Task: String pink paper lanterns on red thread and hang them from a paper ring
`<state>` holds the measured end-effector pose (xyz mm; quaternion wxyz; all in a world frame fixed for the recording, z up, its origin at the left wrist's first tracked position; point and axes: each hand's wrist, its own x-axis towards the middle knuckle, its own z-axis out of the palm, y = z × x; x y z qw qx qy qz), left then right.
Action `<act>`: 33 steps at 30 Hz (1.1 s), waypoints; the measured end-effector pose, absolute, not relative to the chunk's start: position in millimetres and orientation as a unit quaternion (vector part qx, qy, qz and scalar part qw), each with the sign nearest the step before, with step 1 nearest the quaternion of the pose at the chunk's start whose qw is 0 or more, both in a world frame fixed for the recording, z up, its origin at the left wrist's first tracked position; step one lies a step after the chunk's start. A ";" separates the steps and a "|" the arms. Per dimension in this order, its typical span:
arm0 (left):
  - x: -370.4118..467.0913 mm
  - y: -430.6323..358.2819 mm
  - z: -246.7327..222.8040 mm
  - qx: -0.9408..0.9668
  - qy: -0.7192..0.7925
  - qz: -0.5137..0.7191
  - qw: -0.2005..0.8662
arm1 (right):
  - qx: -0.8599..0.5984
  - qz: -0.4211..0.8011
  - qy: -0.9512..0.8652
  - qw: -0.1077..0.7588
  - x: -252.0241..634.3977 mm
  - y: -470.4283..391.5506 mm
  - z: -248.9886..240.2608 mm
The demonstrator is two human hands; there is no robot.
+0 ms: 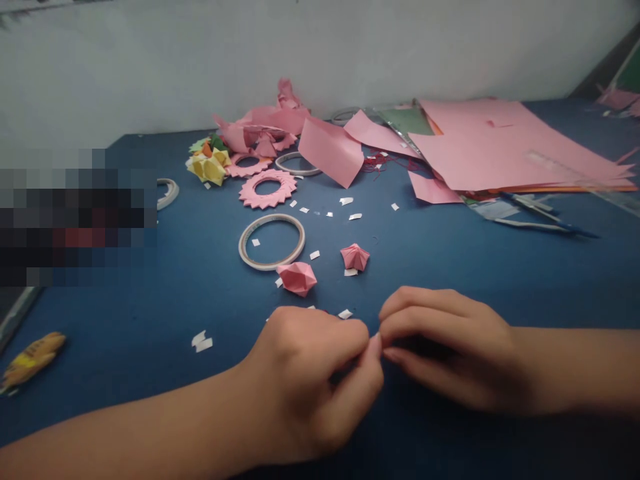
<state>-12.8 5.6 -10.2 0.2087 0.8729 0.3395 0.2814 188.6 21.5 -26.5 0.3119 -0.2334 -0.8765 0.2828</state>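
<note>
Fingertips of both hands meet low in the middle of the head view. My left hand (317, 380) is closed, with thumb and forefinger pinched together. My right hand (445, 343) has its fingertips drawn together against the left ones. Whatever they pinch is too small or hidden to make out. Just beyond the left knuckles sits a folded pink paper piece (300, 280) with a hollow side. A pink paper star (355, 258) lies beyond the gap between the hands. Touching the hollow piece is a roll of white tape (243, 248), lying flat.
Small white paper scraps (203, 342) dot the blue table (150, 287). Farther back are a pleated pink paper ring (249, 194), yellow folded paper (213, 169) and pink sheets (493, 150). Scissors (543, 223) lie at right, a tan-and-yellow object (34, 360) at left.
</note>
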 end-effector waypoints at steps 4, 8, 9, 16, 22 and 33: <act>-11.2 5.2 -10.2 0.880 0.340 0.279 0.181 | -0.213 0.237 -0.895 0.312 189.4 19.7 -27.0; -11.2 5.3 -9.4 0.892 0.342 0.266 0.132 | -0.221 0.209 -0.894 0.329 188.8 18.5 -24.9; -11.1 5.1 -8.7 0.893 0.342 0.263 0.125 | -0.219 0.204 -0.894 0.334 188.7 18.3 -24.2; -11.3 7.5 -5.4 0.898 0.332 0.275 0.090 | -0.224 0.209 -0.892 0.332 188.6 19.1 -20.6; -17.6 14.5 -3.2 0.900 0.299 0.250 0.196 | -0.250 0.289 -0.860 0.338 187.8 25.0 -20.4; -16.8 8.3 0.2 0.861 0.334 0.315 0.217 | -0.270 0.300 -0.837 0.369 187.6 23.0 -19.0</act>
